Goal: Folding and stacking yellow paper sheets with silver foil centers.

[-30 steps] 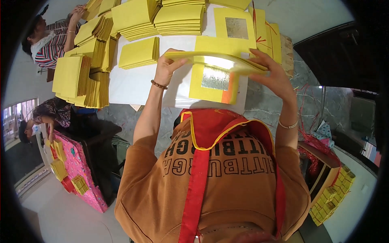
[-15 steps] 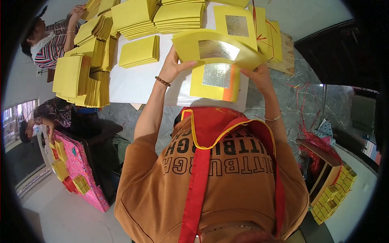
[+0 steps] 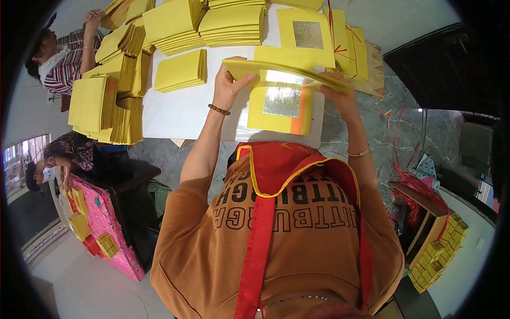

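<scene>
A yellow paper sheet (image 3: pixel 271 66) spans both hands above the table, bowed and seen nearly edge-on. My left hand (image 3: pixel 228 85) is closed on its left end, thumb on the near side. My right hand (image 3: pixel 341 100) grips the right end, its fingers partly hidden by the paper. Beneath lies another yellow sheet (image 3: pixel 256 118) bearing a shiny silver foil patch (image 3: pixel 281 101) and an orange strip (image 3: pixel 297 124) along its right side; the held sheet covers part of it. Farther back is a similar sheet with a silver square (image 3: pixel 307 34).
Folded yellow paper stacks (image 3: pixel 231 26) crowd the white table's (image 3: pixel 178 118) back and left, with a smaller stack (image 3: pixel 180 70) nearer me. Red-tied yellow bundles (image 3: pixel 357 53) stand at the right. Two other people sit at the left, one by a pink-covered table (image 3: pixel 109 223).
The held sheet has tipped from showing its silver patch to nearly edge-on. More of the sheets behind and beneath it shows. Both hands still grip its ends.
</scene>
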### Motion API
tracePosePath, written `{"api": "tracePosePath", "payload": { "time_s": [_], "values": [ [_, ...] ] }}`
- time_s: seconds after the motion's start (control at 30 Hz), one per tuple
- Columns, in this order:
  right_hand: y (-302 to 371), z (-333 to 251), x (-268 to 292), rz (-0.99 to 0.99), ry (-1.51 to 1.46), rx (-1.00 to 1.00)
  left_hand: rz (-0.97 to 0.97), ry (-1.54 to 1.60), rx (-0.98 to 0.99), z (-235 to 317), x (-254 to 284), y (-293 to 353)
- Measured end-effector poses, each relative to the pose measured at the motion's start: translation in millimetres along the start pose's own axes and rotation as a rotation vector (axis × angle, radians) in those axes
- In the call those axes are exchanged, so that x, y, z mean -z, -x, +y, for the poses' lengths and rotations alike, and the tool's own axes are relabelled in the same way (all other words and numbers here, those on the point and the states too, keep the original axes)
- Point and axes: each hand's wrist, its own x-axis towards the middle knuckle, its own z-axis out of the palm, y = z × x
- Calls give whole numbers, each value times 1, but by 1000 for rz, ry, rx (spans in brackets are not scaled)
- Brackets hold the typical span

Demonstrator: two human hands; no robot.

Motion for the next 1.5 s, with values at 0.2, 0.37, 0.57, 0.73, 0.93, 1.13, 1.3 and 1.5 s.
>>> {"api": "tracePosePath", "payload": {
  "time_s": [0.2,0.37,0.57,0.73,0.93,1.13,1.3,1.5],
  "values": [
    [-6,-2,2,-128,67,-56,11,-20,-2,1,-2,-2],
    [6,-19,4,-187,-72,-124,30,47,-122,25,-4,-11],
    [25,0,-13,-74,-397,-368,171,-472,-38,34,-8,-20],
    [47,25,-30,121,-580,-437,-53,-1144,-647,43,-23,6],
    [59,9,-62,212,-768,-434,-258,-1325,-491,18,-74,47],
    [86,11,-30,-189,-279,-294,-281,-1154,-610,7,-45,42],
    [73,42,-13,175,500,147,-417,-1107,-680,10,-30,57],
    [58,27,-6,-136,978,681,-452,-1258,-684,15,-24,62]
  ]
}}
